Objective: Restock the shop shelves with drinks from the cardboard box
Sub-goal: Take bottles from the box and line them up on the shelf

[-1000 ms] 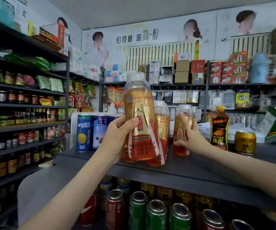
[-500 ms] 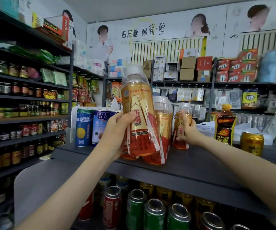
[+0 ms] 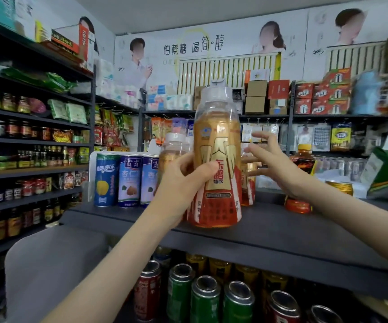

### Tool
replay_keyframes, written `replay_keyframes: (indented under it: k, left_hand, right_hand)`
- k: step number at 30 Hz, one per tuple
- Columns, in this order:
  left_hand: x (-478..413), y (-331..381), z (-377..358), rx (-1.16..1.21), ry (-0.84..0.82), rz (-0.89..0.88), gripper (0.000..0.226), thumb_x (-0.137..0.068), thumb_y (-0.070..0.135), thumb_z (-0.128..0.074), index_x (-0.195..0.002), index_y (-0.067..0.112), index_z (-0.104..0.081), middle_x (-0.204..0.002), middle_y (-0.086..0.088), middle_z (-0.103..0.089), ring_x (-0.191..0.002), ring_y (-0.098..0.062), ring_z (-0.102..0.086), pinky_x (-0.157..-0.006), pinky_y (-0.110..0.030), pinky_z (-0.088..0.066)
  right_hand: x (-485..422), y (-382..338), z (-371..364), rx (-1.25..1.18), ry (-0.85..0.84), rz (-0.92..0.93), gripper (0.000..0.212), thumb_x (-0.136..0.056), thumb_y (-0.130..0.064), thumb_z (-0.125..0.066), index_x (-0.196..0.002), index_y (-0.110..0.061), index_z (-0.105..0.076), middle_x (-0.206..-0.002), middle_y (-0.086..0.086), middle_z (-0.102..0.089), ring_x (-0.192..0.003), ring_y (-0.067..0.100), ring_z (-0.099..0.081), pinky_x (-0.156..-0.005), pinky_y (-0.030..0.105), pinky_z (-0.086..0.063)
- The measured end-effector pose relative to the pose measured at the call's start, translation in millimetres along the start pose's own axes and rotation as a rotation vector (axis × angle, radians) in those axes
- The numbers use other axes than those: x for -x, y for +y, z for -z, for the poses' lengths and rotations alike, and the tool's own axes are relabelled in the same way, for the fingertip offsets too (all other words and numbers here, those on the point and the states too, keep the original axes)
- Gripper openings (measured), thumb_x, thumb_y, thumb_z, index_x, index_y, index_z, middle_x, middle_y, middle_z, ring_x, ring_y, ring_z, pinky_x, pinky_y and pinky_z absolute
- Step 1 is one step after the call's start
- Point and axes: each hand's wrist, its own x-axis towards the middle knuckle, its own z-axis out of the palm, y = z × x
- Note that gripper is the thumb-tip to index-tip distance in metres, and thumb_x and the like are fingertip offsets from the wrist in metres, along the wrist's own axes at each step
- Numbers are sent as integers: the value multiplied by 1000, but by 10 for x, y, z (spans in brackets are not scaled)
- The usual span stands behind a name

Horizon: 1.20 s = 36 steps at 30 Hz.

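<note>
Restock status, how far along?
Done: rear bottles stand on the grey shelf. In hand: left hand grips the front bottle, upright near the shelf edge; right hand open beside the rear bottles. Left: letting go; remaining stock unknown, cardboard box out of view.

Left hand (image 3: 183,183) grips bottle (image 3: 216,159) on shelf (image 3: 281,231); right hand (image 3: 279,169) spread

The bottle (image 3: 216,159) mid-frame is clear plastic with a glossy gold-and-red wrap. The shelf (image 3: 281,236) under it looks matt, dark grey. Cans (image 3: 206,285) at the bottom have shiny metal tops; boxes (image 3: 256,88) upper middle are dull brown cardboard.
</note>
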Motion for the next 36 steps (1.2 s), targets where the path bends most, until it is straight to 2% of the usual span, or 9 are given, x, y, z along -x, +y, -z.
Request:
replay_keyframes:
  k: [3,6,10,13,17,22,26,31,36]
  left_hand:
    - [-48,-42,-255,-85,-30,5,34,-70,29,-77,-100,18,-65,-87,1,-75,-81,-13,-72,-68,-27,-56]
    - [-73,-74,-461,-124,-54,19,34,-84,22,-67,-117,13,-62,-101,-5,-73,-90,-17,-71,-77,-33,-58]
    - [-96,-65,-556,-283,-105,23,41,-86,39,-63,-123,21,-60,-104,2,-72,-89,-9,-70,-77,-27,-58]
    - [-102,-61,-445,-689,-119,-147,58,-85,60,-46,-133,28,-51,-122,8,-63,-102,-1,-62,-83,-16,-50]
    - [-117,-152,-123,-1071,119,-530,59,-93,55,-38,-140,21,-45,-141,0,-45,-131,-12,-34,-106,-29,-26]
    - [-279,-533,152,-1497,3,-540,69,-87,53,-42,-150,32,-25,-159,-11,-5,-146,-30,0,-116,-46,4]
    - [-289,-749,175,-1541,-52,-486,72,-88,55,-35,-153,33,-12,-159,-7,15,-146,-26,17,-116,-53,6]
    - [-330,-819,172,-1529,-12,-514,72,-87,53,-36,-152,31,-15,-159,-6,13,-145,-24,16,-113,-52,5]
    - [-348,-864,175,-1530,12,-563,71,-86,52,-38,-151,28,-22,-159,-12,5,-147,-30,7,-115,-52,4]
  right_hand:
    - [289,-373,25,-100,-296,-19,72,-65,-64,-69,-122,-23,-53,-119,6,-64,-109,22,-62,-86,42,-55]
    - [453,-376,131,-85,-419,-54,62,-76,-32,-74,-131,-26,-45,-122,-1,-65,-111,19,-63,-92,48,-52]
    - [624,-322,224,-184,-354,-82,60,-76,-16,-72,-131,-22,-48,-118,7,-66,-107,26,-66,-80,35,-56]
    - [603,-248,206,-223,-326,-131,52,-82,-15,-67,-131,-17,-49,-117,9,-67,-107,26,-66,-80,36,-56]
    - [454,-6,161,-119,-209,-213,55,-79,-21,-71,-129,-19,-49,-117,5,-68,-106,22,-67,-91,45,-53]
    - [140,461,8,-104,-36,-345,55,-82,-8,-71,-130,-13,-45,-113,7,-67,-100,23,-66,-88,45,-53]
    - [-71,706,-78,-124,-6,-362,64,-80,-4,-72,-134,-12,-39,-112,6,-64,-95,21,-66,-75,36,-55]
    - [-240,816,-15,-104,-117,-369,68,-79,-4,-74,-136,-19,-40,-110,5,-69,-93,16,-70,-69,28,-55]
    - [-250,945,129,-68,-132,-371,55,-82,-4,-70,-130,-20,-46,-113,3,-68,-103,17,-65,-85,33,-51]
